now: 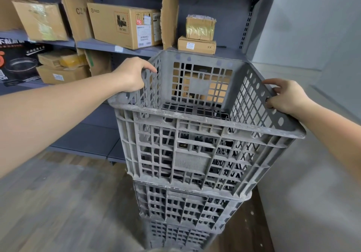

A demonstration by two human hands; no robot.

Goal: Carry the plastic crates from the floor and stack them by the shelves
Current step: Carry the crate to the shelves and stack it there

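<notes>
A grey slatted plastic crate [195,154] is the top one of a stack, sitting on a second crate [185,206] with a third [175,236] below that. The stack stands on the floor right in front of the grey shelves [101,45]. My left hand [132,75] grips the top crate's left rim, fingers over the edge. My right hand [285,95] holds the right rim, thumb inside and fingers curled outside. The top crate is empty.
Cardboard boxes [125,25] fill the shelves behind the stack, two small ones [197,44] just beyond the crate's far rim. A grey wall [312,154] runs close along the right. Wood floor [58,203] lies to the left.
</notes>
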